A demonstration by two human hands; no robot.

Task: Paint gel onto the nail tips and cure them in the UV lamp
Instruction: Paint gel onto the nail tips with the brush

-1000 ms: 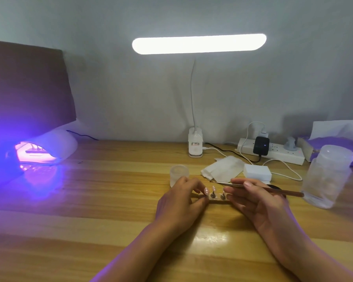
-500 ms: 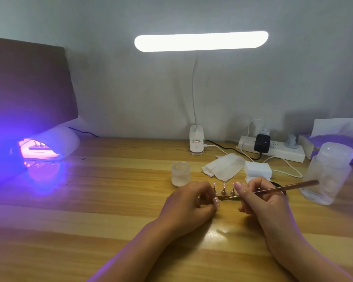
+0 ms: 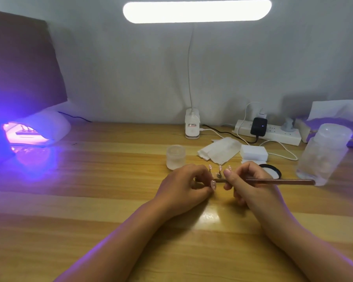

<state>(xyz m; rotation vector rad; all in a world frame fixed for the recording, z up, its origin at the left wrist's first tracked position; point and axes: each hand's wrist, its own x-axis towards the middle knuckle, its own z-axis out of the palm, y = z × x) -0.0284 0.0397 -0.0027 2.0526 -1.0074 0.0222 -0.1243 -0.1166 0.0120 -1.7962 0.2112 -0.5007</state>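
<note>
- Wooden table (image 3: 90,180) across the whole head view, streaked violet at the left.
- One UV lamp (image 3: 49,127) at the far left, lit, mouth facing right; one strip (image 3: 26,132) inside on its floor, details too blurred to count.
- One desk lamp (image 3: 192,127) at the back centre, bar glowing overhead.
- Three pink nail tips (image 3: 220,167) upright in a row on one holder (image 3: 219,175), at table centre between the two hands, well apart from the UV lamp.
- Left hand (image 3: 183,186) curled round the holder's left end, gripping it.
- Right hand (image 3: 251,184) pinching one brush (image 3: 283,182), handle out to the right, bristle end just beside the holder; contact with a tip impossible to tell.
- One small frosted jar (image 3: 175,156) just behind the left hand.
- One black ring lid (image 3: 272,172) behind the right hand.
- One pile of wipes (image 3: 218,151), one white block (image 3: 253,152), one power strip (image 3: 273,136), one large clear jar (image 3: 322,155) towards the right.
</note>
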